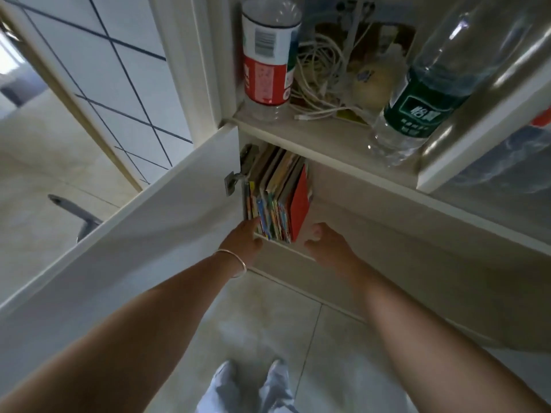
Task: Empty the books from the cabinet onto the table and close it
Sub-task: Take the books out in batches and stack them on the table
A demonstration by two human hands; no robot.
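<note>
Cabinet door [143,234]: swung wide open, left of the compartment.
Books [277,198]: upright row inside the low cabinet compartment, red cover rightmost.
Left hand [243,242]: fingers spread, touching the leftmost spines, gripping nothing.
Right hand [328,245]: loosely curled, empty, just beside the red cover.

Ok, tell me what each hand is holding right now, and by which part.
Nothing is held. The left hand touches the spines of the books; the right hand hovers open beside them.
</note>
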